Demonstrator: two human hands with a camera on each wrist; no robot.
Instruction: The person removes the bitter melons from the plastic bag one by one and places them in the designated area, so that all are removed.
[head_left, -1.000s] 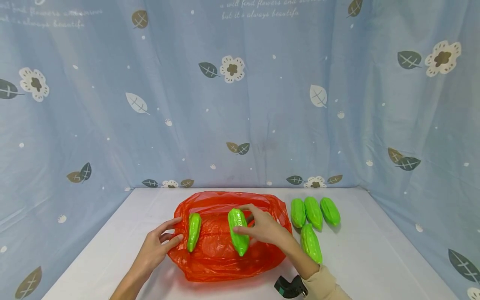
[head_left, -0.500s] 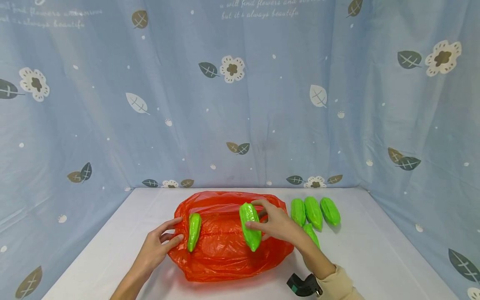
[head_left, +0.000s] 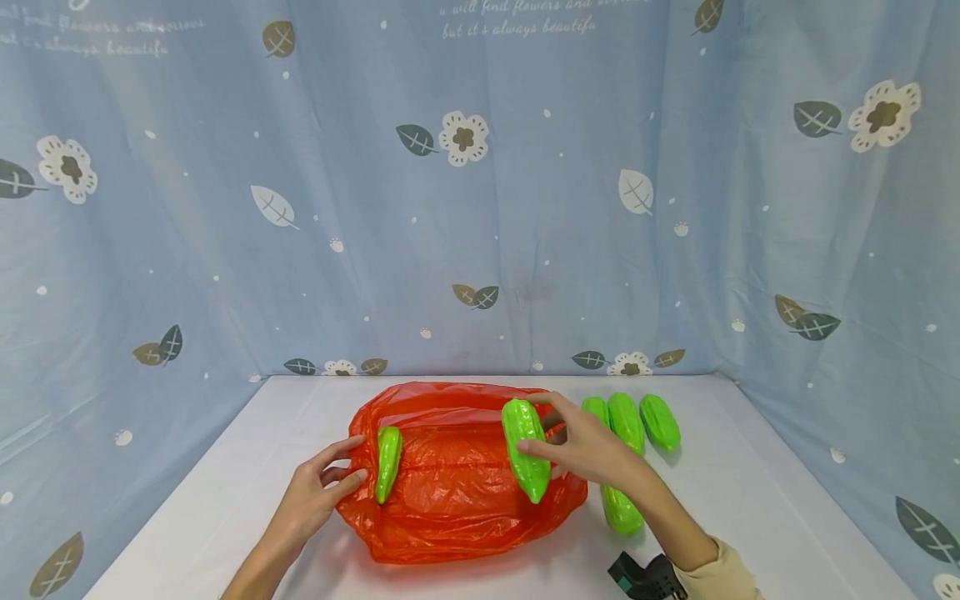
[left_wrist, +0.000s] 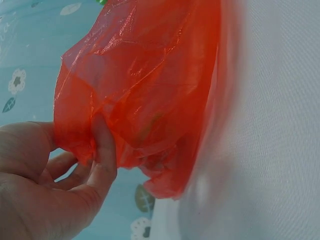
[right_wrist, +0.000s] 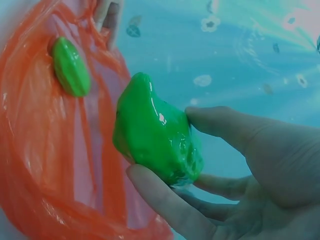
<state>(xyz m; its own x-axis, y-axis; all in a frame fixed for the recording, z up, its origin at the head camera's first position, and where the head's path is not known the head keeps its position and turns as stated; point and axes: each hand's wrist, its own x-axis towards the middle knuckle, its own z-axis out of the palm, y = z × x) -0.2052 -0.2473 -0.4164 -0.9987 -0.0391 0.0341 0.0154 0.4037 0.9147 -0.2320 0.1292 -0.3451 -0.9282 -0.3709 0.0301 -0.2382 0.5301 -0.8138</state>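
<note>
My left hand (head_left: 311, 487) pinches the left rim of a thin red plastic bag (head_left: 450, 492), its thumb on the film in the left wrist view. Spread wide on the table, the bag has one green ridged gourd (head_left: 388, 464) lying in its left part. Over the bag's right side, my right hand (head_left: 581, 442) holds another green ridged gourd (right_wrist: 155, 132), with thumb and fingers on opposite sides. This gourd is glossy, long and tapered, its pointed end toward me in the head view. Part of it is hidden behind the fingers.
Several more green gourds (head_left: 660, 422) lie on the white table (head_left: 720, 500) right of the bag, partly behind my right forearm. A black device (head_left: 645, 577) sits at my right wrist. A blue patterned curtain (head_left: 525, 208) hangs behind and along both sides.
My right hand has carried its gourd rightward across the bag, and the forearm now covers other parts of the gourds on the table. The left hand and the gourd in the bag look unmoved.
</note>
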